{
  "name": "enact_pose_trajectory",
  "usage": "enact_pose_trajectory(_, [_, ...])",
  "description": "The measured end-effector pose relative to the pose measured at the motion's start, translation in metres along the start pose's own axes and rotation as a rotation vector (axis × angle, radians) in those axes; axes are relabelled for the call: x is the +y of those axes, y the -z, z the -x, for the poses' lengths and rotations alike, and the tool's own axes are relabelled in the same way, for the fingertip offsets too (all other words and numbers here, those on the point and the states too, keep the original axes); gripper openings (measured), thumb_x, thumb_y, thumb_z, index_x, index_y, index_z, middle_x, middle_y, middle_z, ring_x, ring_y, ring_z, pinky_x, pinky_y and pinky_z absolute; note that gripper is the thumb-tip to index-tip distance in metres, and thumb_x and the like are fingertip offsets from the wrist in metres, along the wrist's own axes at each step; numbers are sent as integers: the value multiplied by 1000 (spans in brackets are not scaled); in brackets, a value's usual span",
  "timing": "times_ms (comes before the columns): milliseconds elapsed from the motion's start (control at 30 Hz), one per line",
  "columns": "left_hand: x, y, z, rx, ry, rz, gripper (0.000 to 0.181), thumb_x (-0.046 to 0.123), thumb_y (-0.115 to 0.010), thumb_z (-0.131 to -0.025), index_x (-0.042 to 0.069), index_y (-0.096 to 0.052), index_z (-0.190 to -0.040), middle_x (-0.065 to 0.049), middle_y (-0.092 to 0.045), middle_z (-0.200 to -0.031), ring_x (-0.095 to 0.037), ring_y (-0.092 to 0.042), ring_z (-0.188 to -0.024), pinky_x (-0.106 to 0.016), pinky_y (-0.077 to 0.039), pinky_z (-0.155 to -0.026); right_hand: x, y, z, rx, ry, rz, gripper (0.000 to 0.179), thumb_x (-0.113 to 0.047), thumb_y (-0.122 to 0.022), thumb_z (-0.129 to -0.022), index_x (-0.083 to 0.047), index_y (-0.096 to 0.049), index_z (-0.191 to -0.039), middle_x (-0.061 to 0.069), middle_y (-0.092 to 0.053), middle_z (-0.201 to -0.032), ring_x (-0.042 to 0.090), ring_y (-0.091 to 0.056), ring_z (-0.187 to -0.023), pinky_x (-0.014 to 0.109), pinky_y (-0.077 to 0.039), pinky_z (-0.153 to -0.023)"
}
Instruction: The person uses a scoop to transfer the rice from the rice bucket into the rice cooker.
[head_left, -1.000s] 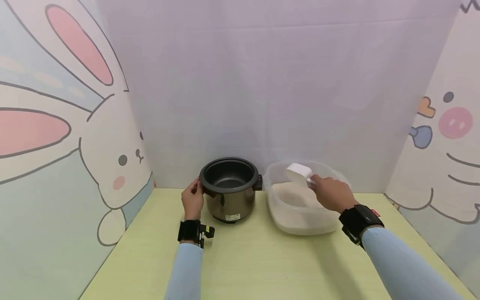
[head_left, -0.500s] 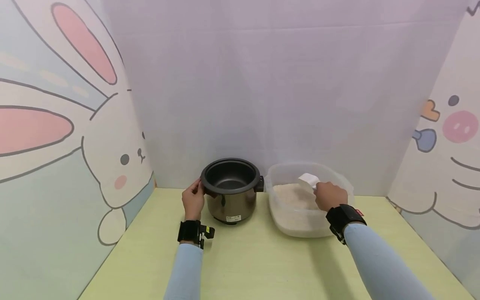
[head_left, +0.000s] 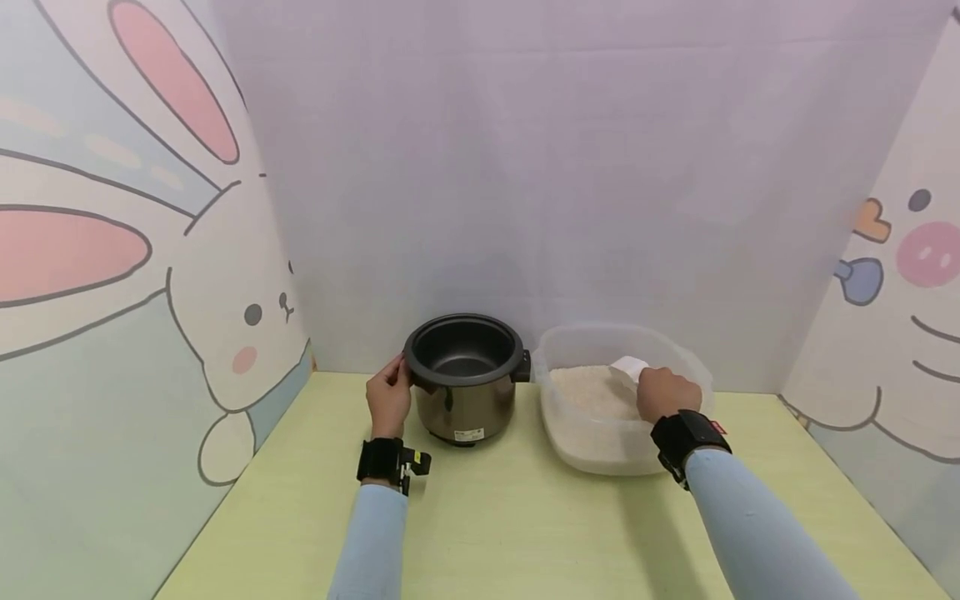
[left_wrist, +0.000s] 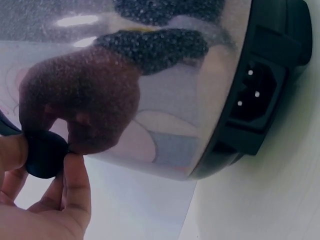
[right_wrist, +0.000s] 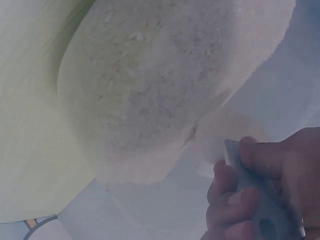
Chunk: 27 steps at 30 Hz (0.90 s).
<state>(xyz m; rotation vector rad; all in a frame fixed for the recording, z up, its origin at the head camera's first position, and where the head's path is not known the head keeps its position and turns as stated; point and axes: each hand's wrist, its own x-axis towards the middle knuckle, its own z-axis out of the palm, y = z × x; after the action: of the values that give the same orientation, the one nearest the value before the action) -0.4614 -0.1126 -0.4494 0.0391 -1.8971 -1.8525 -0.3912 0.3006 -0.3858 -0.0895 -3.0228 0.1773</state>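
Note:
A shiny rice cooker point(head_left: 480, 404) with a dark inner pot stands lidless at the back of the table. My left hand point(head_left: 388, 404) is at its left side, and in the left wrist view thumb and fingers pinch its small black side handle point(left_wrist: 46, 155). To the right, a translucent plastic tub point(head_left: 607, 454) holds white rice point(head_left: 588, 390). My right hand point(head_left: 667, 393), at the tub's right side, grips the handle of a white measuring scoop point(head_left: 628, 367). The scoop's cup dips down to the rice and is partly hidden; its handle point(right_wrist: 257, 200) shows inside the right wrist view's curled fingers.
The pale yellow-green table point(head_left: 510, 525) runs up to a light fabric backdrop point(head_left: 480, 183). Side panels with a cartoon rabbit point(head_left: 217, 333) and a pink-cheeked figure point(head_left: 900, 333) bound it. A power socket point(left_wrist: 255, 95) sits low on the cooker.
My right hand has brought the scoop down and rightward, from above the tub to the rice. My left hand keeps its hold on the cooker's handle.

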Motion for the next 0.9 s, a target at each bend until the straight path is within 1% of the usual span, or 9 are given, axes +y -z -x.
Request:
enact_pose_trajectory(133, [-1, 1, -1, 8, -12, -26, 28, 11, -60, -105, 3, -71, -129, -21, -72, -113, -31, -71, -101, -14, -57, -76, 2, -2, -4, -23, 23, -44, 22, -7, -56, -100, 3, -68, -85, 17, -64, -72, 31, -61, -60, 44, -48, -51])
enact_pose_trajectory(200, [-2, 1, -2, 8, -14, -34, 27, 11, -60, -105, 3, -71, -129, -21, -72, -111, -30, -71, -99, -13, -56, -74, 3, -4, -5, -45, 38, -66, 23, -10, -56, -101, 0, -67, -83, 13, -63, -69, 27, -57, -59, 41, -45, -51])
enact_pose_trajectory(333, [-4, 1, -3, 6, -21, -38, 27, 11, -60, -105, 3, -71, -129, -21, -72, -108, -26, -71, -95, -12, -55, -72, 4, -5, -5, -113, 54, -135, 30, -11, -52, -102, -6, -60, -74, 3, -48, -61, 20, -46, -56, 34, -38, -52])
enact_pose_trajectory(433, [-4, 1, -3, 9, -24, -33, 27, 11, -60, -105, 3, -71, -128, -22, -72, -107, -24, -71, -93, -12, -56, -72, 5, -6, -7, -156, 53, -167, 30, -13, -51, -102, -7, -58, -74, 1, -39, -61, 18, -41, -56, 33, -35, -54])
enact_pose_trajectory(533, [-3, 1, -2, 11, -23, -31, 27, 11, -61, -105, 3, -72, -128, -21, -72, -105, -23, -71, -92, -13, -56, -72, 7, -6, -8, -172, 64, -174, 25, -14, -53, -102, -5, -60, -79, 2, -42, -65, 20, -43, -59, 34, -36, -56])
enact_pose_trajectory(600, [-4, 0, -1, 13, -21, -32, 26, 11, -61, -105, 3, -72, -127, -21, -72, -104, -21, -70, -90, -13, -55, -71, 7, -6, -9, -186, 82, -182, 26, -14, -53, -101, -5, -60, -78, 1, -41, -66, 19, -43, -60, 33, -36, -56])
enact_pose_trajectory(667, [-4, 0, -1, 15, -24, -39, 26, 11, -61, -105, 2, -72, -127, -21, -72, -103, -18, -69, -87, -13, -55, -69, 7, -6, -8, -200, 111, -195, 30, -14, -54, -102, -9, -58, -73, -1, -38, -65, 17, -40, -59, 31, -34, -57])
enact_pose_trajectory(767, [-5, -1, -2, 17, -30, -45, 26, 11, -62, -104, 2, -72, -126, -21, -73, -102, -14, -67, -83, -13, -54, -68, 6, -7, -9, -229, 136, -231, 42, -15, -54, -103, -16, -46, -62, -4, -30, -60, 13, -32, -55, 28, -28, -56])
enact_pose_trajectory(900, [-5, -1, -2, 18, -40, -51, 26, 11, -62, -104, 2, -73, -126, -21, -73, -101, -11, -66, -81, -13, -54, -67, 5, -8, -10, -242, 146, -261, 49, -15, -55, -103, -20, -33, -59, -6, -26, -58, 12, -26, -54, 28, -24, -56])
